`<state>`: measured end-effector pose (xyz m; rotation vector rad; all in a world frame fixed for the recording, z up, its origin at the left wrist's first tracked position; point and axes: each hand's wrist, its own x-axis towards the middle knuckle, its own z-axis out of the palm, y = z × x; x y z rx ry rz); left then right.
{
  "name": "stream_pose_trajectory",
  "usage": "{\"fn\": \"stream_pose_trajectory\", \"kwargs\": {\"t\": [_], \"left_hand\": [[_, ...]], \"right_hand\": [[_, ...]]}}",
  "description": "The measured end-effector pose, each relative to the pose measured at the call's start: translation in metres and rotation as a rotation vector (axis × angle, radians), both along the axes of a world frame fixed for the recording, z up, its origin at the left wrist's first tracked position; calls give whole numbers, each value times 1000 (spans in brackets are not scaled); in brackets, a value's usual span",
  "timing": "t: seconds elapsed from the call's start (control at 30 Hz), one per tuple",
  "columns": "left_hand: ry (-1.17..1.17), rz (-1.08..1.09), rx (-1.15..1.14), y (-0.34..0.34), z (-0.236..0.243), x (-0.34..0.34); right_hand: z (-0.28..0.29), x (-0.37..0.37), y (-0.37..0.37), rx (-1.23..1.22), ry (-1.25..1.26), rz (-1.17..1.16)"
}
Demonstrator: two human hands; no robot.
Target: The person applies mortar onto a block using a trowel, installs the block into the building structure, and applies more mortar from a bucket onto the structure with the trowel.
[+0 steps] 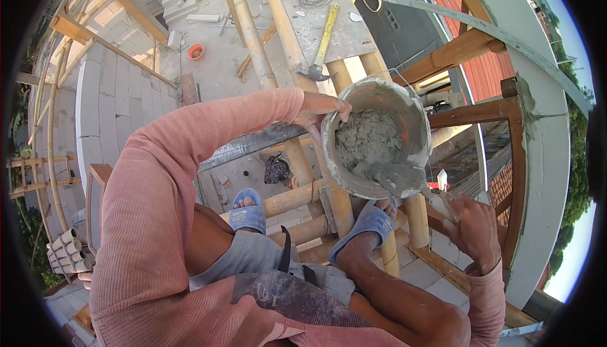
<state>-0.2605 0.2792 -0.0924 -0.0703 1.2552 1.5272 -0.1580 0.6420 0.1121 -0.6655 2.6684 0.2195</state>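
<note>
My left hand (321, 111) grips the left rim of a bucket (420, 119) caked with grey mortar, its fingers curled over the edge. Wet mortar (370, 138) lies inside, and the bucket leans so that its mouth faces me. In my right hand (471, 230), closed round the handle, is a trowel (398, 179). Its blade dips over the near right rim into the mortar and is coated with it. The bucket's wire handle rises at its far side.
Below me are bamboo poles (297, 204) of a scaffold, with my sandalled feet on them. A hammer (325, 40) with a yellow handle lies on a board beyond the bucket. To the right runs a grey plastered beam (544, 157) beside a wooden frame (515, 170). An orange bowl (196, 51) sits on the floor below.
</note>
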Motion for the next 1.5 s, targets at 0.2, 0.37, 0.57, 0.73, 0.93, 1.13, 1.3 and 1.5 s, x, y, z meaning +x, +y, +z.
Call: {"fn": "stream_pose_trajectory", "kwargs": {"t": [0.2, 0.37, 0.57, 0.73, 0.93, 1.13, 1.3, 1.5], "left_hand": [[23, 223, -22, 13, 14, 47], [-160, 484, -13, -5, 51, 43], [-12, 801, 140, -35, 101, 5], [89, 966, 414, -39, 116, -66], [204, 1228, 585, -94, 63, -175], [175, 1376, 669, -162, -43, -246], [2, 1516, 586, -127, -35, -275], [32, 1284, 490, -65, 3, -229]], "right_hand": [[5, -18, 5, -124, -45, -78], [21, -30, 0, -312, -31, -106], [37, -72, -41, -725, -143, -342], [25, -167, -91, -1129, -251, -308], [-2, -213, -143, -1185, -34, -419], [-56, -143, -63, -795, -86, -292], [-98, -97, 15, -654, -291, -604], [-104, -66, 16, -695, -359, -760]]}}
